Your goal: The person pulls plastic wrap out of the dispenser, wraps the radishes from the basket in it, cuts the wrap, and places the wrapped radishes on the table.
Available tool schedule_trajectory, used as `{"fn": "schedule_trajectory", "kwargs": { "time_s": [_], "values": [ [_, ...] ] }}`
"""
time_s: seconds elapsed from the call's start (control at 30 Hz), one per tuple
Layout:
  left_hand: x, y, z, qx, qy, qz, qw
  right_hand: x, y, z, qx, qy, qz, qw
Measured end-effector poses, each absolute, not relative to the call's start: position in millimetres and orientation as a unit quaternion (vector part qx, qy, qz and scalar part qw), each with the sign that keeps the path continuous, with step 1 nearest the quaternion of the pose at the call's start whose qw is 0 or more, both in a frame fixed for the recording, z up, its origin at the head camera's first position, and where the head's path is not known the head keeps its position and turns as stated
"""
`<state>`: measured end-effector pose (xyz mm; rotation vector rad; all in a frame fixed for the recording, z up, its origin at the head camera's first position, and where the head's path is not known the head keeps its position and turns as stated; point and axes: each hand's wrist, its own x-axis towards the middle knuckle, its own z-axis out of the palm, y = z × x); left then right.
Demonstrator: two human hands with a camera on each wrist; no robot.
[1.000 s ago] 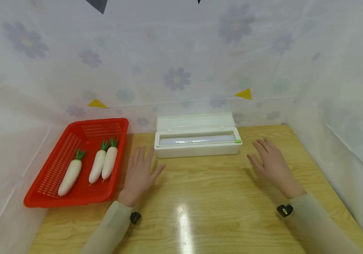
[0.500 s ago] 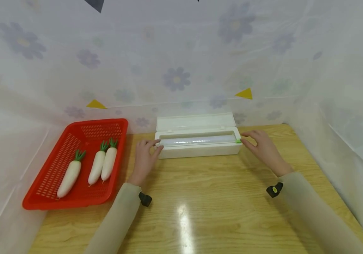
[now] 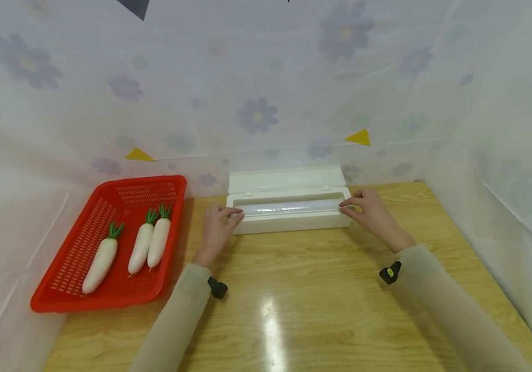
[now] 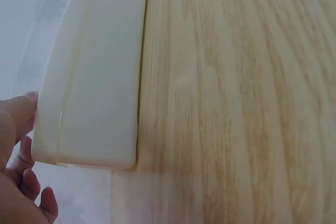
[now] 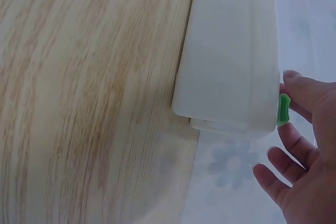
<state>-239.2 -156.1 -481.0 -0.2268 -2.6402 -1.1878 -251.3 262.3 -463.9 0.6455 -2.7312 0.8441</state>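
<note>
A white cling film dispenser box (image 3: 291, 223) stands at the back of the table with its lid (image 3: 289, 179) raised. Inside lies a roll of cling film (image 3: 289, 207), shiny along its front. My left hand (image 3: 217, 227) is at the box's left end, thumb and index finger pinching the film's edge. At the opposite end my right hand (image 3: 373, 214) pinches the film likewise, its fingertips over the front rim. In the right wrist view a green slider (image 5: 283, 109) sits beside my right thumb. The box hides the fingertips of my left hand in the left wrist view.
A red plastic basket (image 3: 168, 268) stands on the left of the wooden table (image 3: 312, 294), holding three white radishes (image 3: 100, 264) with green tops. Pale flowered sheeting (image 3: 256, 77) encloses the table at the back and sides.
Both hands have come from spread, straight-fingered positions beside the box to its two ends, then slightly inward over it. Their thumbs and index fingers have closed on the film.
</note>
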Motion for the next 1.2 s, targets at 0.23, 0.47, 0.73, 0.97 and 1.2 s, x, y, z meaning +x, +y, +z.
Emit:
{"fn": "schedule_trajectory", "kwargs": {
  "time_s": [0.23,0.47,0.73,0.97,1.2],
  "values": [
    [-241.5,-155.2,-480.9,-0.073,-0.902,-0.410,0.111,-255.9,258.8,-466.1,0.219,-0.925,0.287,0.119],
    [-243.3,-155.3,-479.0,-0.068,-0.894,-0.427,0.116,-258.4,250.3,-462.9,0.199,-0.931,0.280,0.122],
    [-247.8,-155.8,-477.8,-0.054,-0.884,-0.450,0.113,-262.9,249.3,-453.7,0.194,-0.934,0.292,0.069],
    [-248.8,-156.7,-478.3,-0.056,-0.885,-0.451,0.103,-262.6,254.2,-454.4,0.203,-0.939,0.274,0.049],
    [-247.0,-158.3,-475.1,-0.064,-0.884,-0.455,0.080,-265.5,250.8,-456.9,0.212,-0.937,0.270,0.072]
  ]
}}
